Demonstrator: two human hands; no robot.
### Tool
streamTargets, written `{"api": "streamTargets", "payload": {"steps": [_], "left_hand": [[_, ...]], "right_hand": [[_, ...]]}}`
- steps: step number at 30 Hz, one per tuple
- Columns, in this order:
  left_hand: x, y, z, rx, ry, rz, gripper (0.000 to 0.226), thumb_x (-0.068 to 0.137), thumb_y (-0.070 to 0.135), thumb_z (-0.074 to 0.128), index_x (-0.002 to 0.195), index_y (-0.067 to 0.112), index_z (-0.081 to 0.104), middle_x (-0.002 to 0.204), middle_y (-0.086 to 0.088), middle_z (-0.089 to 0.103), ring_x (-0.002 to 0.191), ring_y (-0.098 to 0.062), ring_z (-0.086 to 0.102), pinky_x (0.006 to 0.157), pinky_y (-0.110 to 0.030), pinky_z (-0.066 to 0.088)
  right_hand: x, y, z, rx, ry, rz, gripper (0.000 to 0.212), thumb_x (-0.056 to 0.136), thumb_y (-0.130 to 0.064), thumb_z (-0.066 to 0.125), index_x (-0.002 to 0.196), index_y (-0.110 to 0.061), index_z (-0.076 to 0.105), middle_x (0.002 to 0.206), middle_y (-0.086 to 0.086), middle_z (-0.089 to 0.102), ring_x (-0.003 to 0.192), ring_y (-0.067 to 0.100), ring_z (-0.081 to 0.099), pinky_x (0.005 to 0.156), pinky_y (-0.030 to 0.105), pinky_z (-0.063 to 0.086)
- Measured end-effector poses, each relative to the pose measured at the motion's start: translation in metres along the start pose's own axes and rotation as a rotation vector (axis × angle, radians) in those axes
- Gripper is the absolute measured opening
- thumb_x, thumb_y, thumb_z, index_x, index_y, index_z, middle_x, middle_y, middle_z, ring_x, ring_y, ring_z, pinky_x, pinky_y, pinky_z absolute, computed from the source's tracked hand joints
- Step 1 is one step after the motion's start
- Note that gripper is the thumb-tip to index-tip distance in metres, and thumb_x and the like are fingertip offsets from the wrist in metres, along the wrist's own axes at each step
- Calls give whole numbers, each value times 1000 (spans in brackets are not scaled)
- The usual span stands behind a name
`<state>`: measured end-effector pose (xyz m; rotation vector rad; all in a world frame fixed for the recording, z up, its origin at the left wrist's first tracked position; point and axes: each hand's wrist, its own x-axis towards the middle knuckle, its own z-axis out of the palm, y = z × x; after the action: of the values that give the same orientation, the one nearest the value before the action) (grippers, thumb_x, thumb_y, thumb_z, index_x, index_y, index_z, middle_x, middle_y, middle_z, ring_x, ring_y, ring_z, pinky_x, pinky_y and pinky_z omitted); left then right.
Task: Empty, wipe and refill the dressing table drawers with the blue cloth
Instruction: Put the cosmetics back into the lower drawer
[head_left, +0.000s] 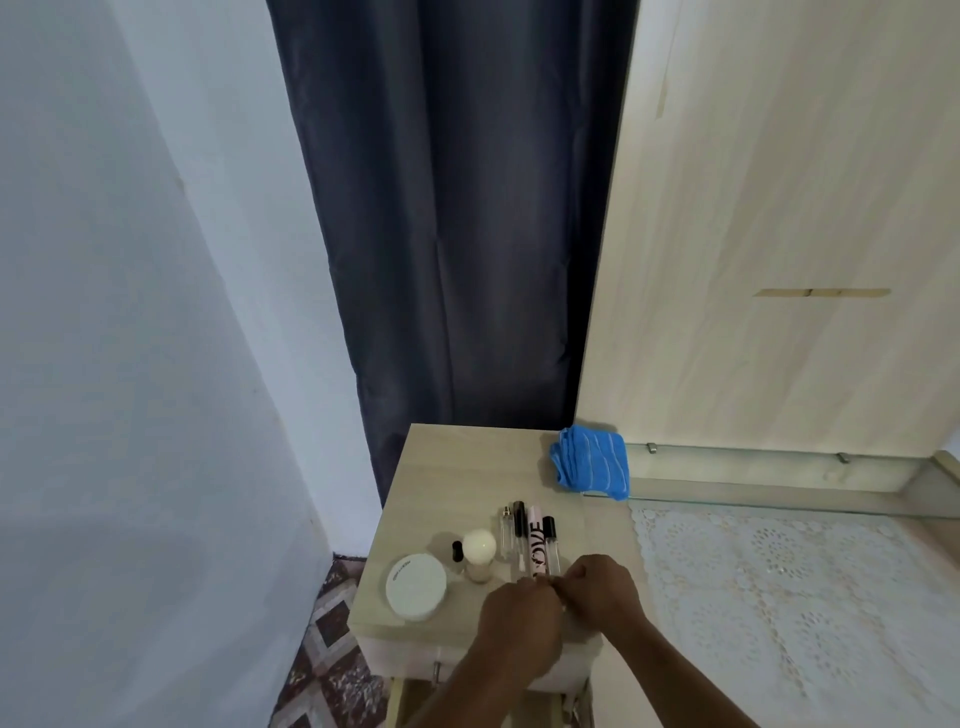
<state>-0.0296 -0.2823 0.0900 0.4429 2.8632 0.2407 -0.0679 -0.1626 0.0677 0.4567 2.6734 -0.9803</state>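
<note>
The folded blue cloth (591, 458) lies at the back right of the pale wooden dressing table top (447, 467). Several slim tubes and vials (530, 538), one pink with black lettering, lie side by side near the front. To their left stand a white-capped bottle (479, 553) and a small black item (457, 551), with a round white compact (416, 587) further left. My left hand (519, 618) and my right hand (602, 592) meet over the near ends of the tubes, fingers curled; what they pinch is hidden. A drawer (415, 699) stands open below the front edge.
A dark curtain (457, 234) hangs behind the table. A pale wardrobe panel (779, 234) rises at the right, above a glass-topped surface with a white lace mat (779, 597). A light wall is on the left, patterned floor tiles (327, 649) below it.
</note>
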Motion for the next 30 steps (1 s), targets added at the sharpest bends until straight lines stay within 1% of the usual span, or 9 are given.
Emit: {"api": "streamTargets", "payload": {"steps": [6,10,12,14,16,20,24,28,30], "left_hand": [[-20,2,22,-109,72,-28,30,95,11,47,124,11,53,122,-12,52,105,-30,59,86,-39,48],[-30,2,36,-237,124,-81,32,97,14,46,129,11,46,117,-11,55,106,-26,58,84,-34,46],[-34,1,41,-378,158,-106,30,94,17,49,124,12,47,109,-8,57,98,-23,58,75,-29,43],[-37,0,47,-560,194,-134,20,94,19,50,113,14,49,99,-2,59,86,-17,56,68,-25,40],[-42,-5,53,-770,191,-185,10,92,19,54,101,21,50,94,5,62,83,-12,59,69,-25,46],[-56,-14,73,-1080,89,-225,19,75,2,65,84,16,55,81,6,65,79,-11,62,78,-29,55],[-71,-21,96,-1180,28,-272,19,69,6,65,74,19,53,76,0,62,71,-16,58,67,-35,52],[-90,-34,121,-1126,20,-335,27,68,12,73,65,23,48,61,7,53,60,-11,47,56,-27,38],[-98,-41,136,-1087,-45,-366,32,63,12,75,63,26,47,57,9,49,57,-11,44,54,-31,40]], "right_hand": [[-35,5,4,28,-73,68,25,75,-26,64,63,-4,69,59,10,71,48,20,66,51,30,58],[-57,7,9,22,-75,106,26,76,-29,65,58,-10,63,55,4,69,44,11,63,51,19,55],[-67,11,13,43,-53,107,25,78,-29,63,57,-16,58,57,-1,65,47,8,62,53,16,53],[-74,16,18,124,-37,117,20,80,-27,65,62,-18,60,69,3,68,68,18,69,68,28,59],[-84,21,21,155,-47,113,18,82,-27,64,71,-13,66,75,5,67,78,24,70,73,33,59],[-100,30,31,223,-68,126,16,79,-18,63,71,-5,67,68,11,70,59,17,64,64,30,56],[-110,49,47,332,-102,141,16,78,-9,64,63,-9,58,60,7,60,50,14,58,55,26,52],[-122,64,70,384,-184,192,20,76,-6,64,60,-11,54,58,4,56,54,17,58,61,31,57],[-127,73,85,355,-207,222,20,75,-10,68,60,-11,56,57,4,57,55,17,60,65,39,59]]}}
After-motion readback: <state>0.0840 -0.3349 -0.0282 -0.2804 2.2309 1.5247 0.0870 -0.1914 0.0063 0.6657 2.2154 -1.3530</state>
